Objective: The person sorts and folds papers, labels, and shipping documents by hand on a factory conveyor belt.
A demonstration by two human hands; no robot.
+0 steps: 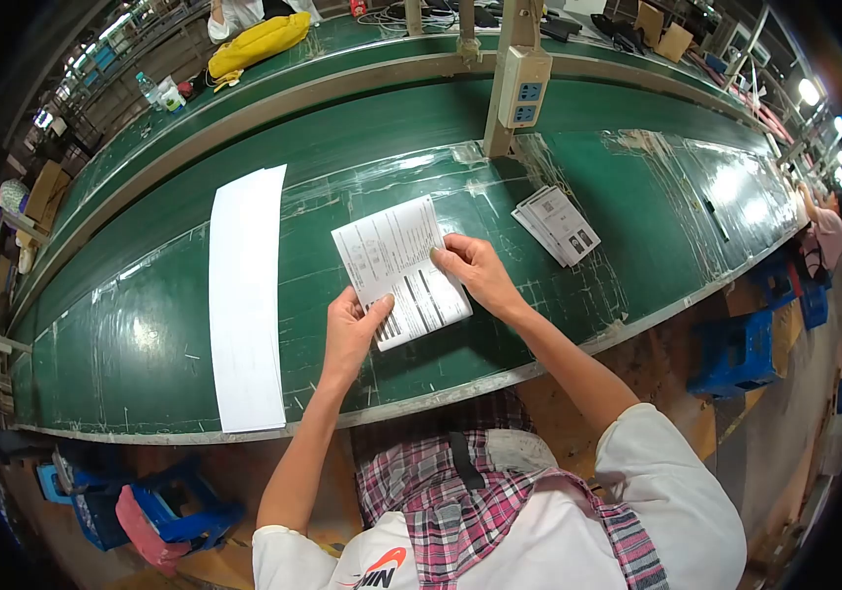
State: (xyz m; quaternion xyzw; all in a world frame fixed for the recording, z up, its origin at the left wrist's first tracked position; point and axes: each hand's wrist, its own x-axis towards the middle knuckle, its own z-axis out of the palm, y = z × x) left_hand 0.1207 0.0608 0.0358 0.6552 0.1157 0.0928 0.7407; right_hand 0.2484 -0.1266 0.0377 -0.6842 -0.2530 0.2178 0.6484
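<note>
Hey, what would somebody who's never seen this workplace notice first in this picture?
Probably the printed sheet at the centre, held by the left hand and right hand above a green worktable. Next, the long white paper lying left of the hands stands out against the green. Farther off, a bright yellow bundle catches the eye at the upper left.

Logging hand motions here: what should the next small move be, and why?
Probably fold the printed sheet closed along its middle, though unfolding it further is possible. It is open but bent across there, and the left hand and right hand grip its opposite edges near that bend.
</note>
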